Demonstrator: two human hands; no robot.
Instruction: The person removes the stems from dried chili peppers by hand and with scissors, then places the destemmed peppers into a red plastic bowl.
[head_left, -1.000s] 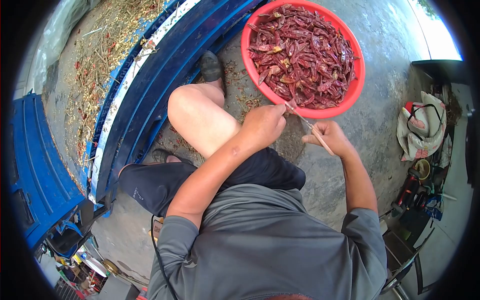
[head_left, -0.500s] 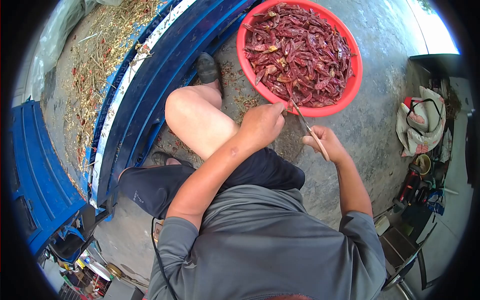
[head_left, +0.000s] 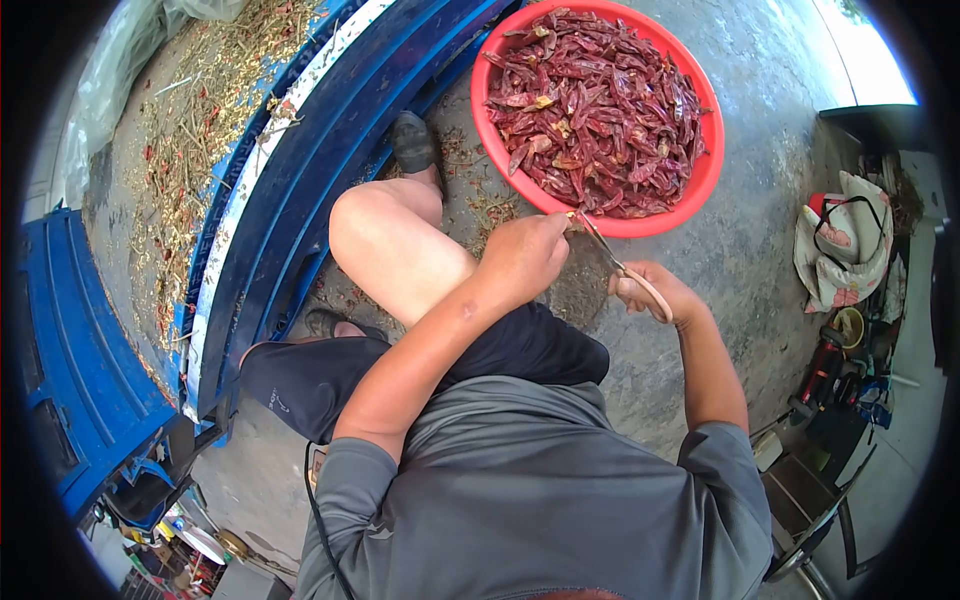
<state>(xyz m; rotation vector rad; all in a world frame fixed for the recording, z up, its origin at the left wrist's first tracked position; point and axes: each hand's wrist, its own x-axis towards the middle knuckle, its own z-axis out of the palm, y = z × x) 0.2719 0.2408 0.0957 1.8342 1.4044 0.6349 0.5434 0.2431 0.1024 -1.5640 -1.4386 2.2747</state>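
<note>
**Step in hand: snipping a chili with scissors**

1. Grip. The left hand (head_left: 525, 255) is clenched, pinching one dried chili (head_left: 571, 216) between thumb and fingertips. The chili sits just outside the near rim of the red basin (head_left: 714, 160). The right hand (head_left: 655, 295) is closed around the handles of the scissors (head_left: 612, 262). The blades point toward 11 o'clock and meet the chili at the left fingertips. The pictures do not show whether the blades are parted or closed.

2. Technique (judgement). Present only the stem end past the fingertips, so that the blades close on the stem and not on skin. Hold the pod steady and move only the scissors. Cut over the concrete floor (head_left: 760, 240), clear of the basin rim, so that the offcut does not fall among the pods. The bare knee (head_left: 385, 225), at 9 o'clock from the hands, is near; angle the tips away from it.

**Containers and contents**

- Red basin, at 12 o'clock from the hands: round, standing on the floor, and filled almost to the rim with dark red dried chilies (head_left: 600, 110). A few pale pieces are mixed in.
- Blue sheet (head_left: 330, 130), at 10 o'clock: it borders a spread of straw-coloured stems and scraps (head_left: 185, 140).
- Cloth bag (head_left: 845, 250), at 3 o'clock: contents not legible.
</note>
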